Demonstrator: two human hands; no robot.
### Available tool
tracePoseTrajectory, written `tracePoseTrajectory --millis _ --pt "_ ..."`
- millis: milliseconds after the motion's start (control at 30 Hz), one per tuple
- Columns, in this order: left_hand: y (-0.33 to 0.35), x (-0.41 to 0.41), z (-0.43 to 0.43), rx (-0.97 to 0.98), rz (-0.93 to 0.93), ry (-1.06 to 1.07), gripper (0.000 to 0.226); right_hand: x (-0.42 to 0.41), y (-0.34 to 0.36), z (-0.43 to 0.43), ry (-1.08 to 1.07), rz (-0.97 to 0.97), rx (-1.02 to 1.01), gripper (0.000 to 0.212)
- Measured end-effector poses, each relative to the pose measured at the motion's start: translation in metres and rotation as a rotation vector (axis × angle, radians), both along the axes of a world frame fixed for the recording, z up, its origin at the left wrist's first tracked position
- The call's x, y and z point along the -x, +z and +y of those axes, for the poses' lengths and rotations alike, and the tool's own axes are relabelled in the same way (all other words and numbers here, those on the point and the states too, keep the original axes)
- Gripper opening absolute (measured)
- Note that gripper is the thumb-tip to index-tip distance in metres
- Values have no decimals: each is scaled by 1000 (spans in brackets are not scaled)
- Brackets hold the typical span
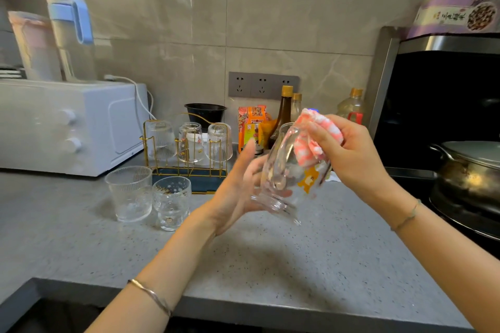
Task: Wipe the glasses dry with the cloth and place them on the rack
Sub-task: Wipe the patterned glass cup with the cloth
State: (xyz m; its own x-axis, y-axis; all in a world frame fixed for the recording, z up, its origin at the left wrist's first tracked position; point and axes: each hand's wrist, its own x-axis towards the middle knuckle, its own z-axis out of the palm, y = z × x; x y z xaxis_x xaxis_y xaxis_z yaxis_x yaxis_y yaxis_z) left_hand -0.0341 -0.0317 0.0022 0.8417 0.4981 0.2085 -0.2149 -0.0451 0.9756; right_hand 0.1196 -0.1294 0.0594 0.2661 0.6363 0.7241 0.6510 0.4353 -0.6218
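Both forearms come up from below and meet mid-frame. The left hand [238,192] stands palm inward, thumb up, with its fingers wrapped behind the glass [281,178]. The right hand [354,157] angles down from a bent wrist, fingers bunched around the cloth [316,132], pressing it at the glass's rim.

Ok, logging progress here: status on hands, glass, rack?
Left hand holds glass. Right hand grips cloth, pushed into glass mouth. Three glasses on rack; two more stand in front of it.
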Motion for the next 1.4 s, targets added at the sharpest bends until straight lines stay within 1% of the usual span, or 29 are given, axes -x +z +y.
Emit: tracePoseTrajectory --millis 67,100,133,200,233,300,367,433,500,567,633,700,733,767,800,867,900,933,967,1000,1033,1067,1100,1133,1200,1267,1333,1400 --pt "4 -3 -7 -245 56 109 107 0 -2 4 -28 -25 -3 21" --pt "3 -6 -11 -316 55 171 101 0 -3 6 -34 -27 -3 17" --pt "1 -9 -14 -336 25 234 91 1 -4 8 -41 -36 -9 15" --pt "-2 -14 -17 -307 -75 328 69 3 -3 11 -47 -83 -26 20" --pt "-4 -15 -17 -283 -104 359 65 4 -1 12 -41 -115 -26 23" --pt "-4 -14 -17 -216 -115 367 64 6 3 12 -25 -191 -16 30" --pt "-2 -8 -16 -116 -113 300 61 7 9 12 0 -241 4 35" --pt "-1 -2 -14 53 -149 179 61 7 12 9 66 -237 14 37" --pt "-1 5 -10 263 -228 6 63 6 12 6 159 -196 19 34" --pt "-3 9 -8 432 -251 -157 67 9 9 3 224 -128 24 30" --pt "-7 9 -4 529 -226 -303 75 14 7 1 249 -100 6 36" --pt "-9 9 0 574 -222 -424 80 17 4 0 251 -76 -17 31" --pt "-10 8 2 577 -212 -438 82 18 4 -1 246 -62 -29 26" --pt "-10 8 2 554 -187 -411 82 18 4 -1 230 -52 -41 22" --pt "-7 7 -1 505 -148 -331 82 18 5 0 204 -40 -60 22" --pt "-1 5 -2 351 -95 -87 80 15 6 1 136 -17 -103 31" --pt "3 4 -3 245 -85 32 84 13 7 2 99 -21 -116 36" --pt "7 4 -5 117 -79 131 96 11 7 3 61 -39 -118 41" --pt "10 5 -9 -35 -65 221 110 9 7 4 25 -64 -114 44" --pt "12 4 -12 -203 -34 309 116 8 7 6 -6 -93 -111 45" --pt "12 2 -15 -368 -4 387 113 7 6 8 -34 -120 -110 44" --pt "10 0 -18 -491 21 432 106 7 6 10 -58 -136 -108 42" --pt "7 -3 -22 -545 29 451 100 8 6 12 -73 -141 -105 41" --pt "4 -6 -25 -544 10 461 97 11 7 13 -77 -144 -104 39" --pt "-1 -10 -27 -462 -31 454 97 16 7 13 -68 -167 -95 37" --pt "-6 -11 -24 -393 -59 446 91 21 6 11 -54 -214 -66 37" --pt "-10 -8 -19 -349 -110 420 83 23 7 8 -12 -242 -20 40" --pt "-13 -4 -14 -318 -140 391 81 21 8 7 48 -283 27 38"
